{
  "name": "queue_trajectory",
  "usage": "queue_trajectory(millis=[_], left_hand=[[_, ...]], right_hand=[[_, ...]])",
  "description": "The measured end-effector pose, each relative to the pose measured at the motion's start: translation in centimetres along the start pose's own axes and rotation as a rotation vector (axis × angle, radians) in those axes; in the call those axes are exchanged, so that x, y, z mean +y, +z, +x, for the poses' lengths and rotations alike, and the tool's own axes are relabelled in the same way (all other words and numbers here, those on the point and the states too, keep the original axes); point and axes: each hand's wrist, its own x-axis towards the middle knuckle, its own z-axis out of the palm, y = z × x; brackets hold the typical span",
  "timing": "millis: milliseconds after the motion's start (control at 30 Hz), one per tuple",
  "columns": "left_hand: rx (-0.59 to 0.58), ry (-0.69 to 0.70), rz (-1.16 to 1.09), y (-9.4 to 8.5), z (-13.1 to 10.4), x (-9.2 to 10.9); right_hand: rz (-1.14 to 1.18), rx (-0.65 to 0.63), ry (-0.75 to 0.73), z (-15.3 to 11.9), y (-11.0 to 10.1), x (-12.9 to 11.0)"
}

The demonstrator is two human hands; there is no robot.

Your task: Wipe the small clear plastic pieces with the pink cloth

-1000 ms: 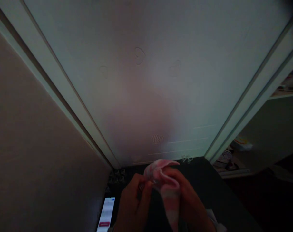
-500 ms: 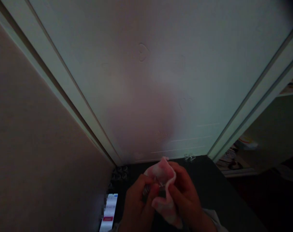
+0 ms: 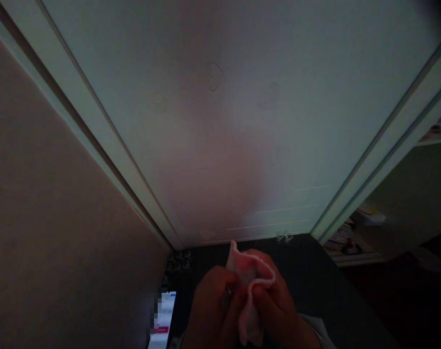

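A pink and white cloth is bunched between my two hands above the dark surface. My left hand is closed, its fingers pinching a small clear, shiny object against the cloth; most of that object is hidden. My right hand is wrapped round the cloth's right side, with the thumb pressed on its fold. The lower end of the cloth hangs down between the hands.
Several small clear objects stand at the left back of the dark surface. A lit phone lies in front of them. Clear pieces sit by the pale panel. Shelves are at the right.
The hands have come closer together and the cloth is folded more tightly between them. Its tip has swung left, and the clear object is now more covered.
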Motion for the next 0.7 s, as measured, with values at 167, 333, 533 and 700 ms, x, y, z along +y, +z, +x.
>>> queue_trajectory(millis=[167,333,533,700], left_hand=[[0.014,0.016,-0.059,0.0,-0.2,-0.1],[-0.003,0.101,-0.169,-1.1,-0.4,-1.1],[-0.155,0.251,-0.284,-2.3,0.4,-0.6],[-0.111,0.489,-0.210,-1.8,0.9,-0.3]], right_hand=[[0.026,-0.002,0.025,-0.2,-0.3,0.1],[0.099,0.036,0.042,0.2,-0.6,-0.5],[0.213,0.058,0.114,0.4,-0.6,-0.8],[0.314,0.051,0.213,0.2,-0.1,-1.2]])
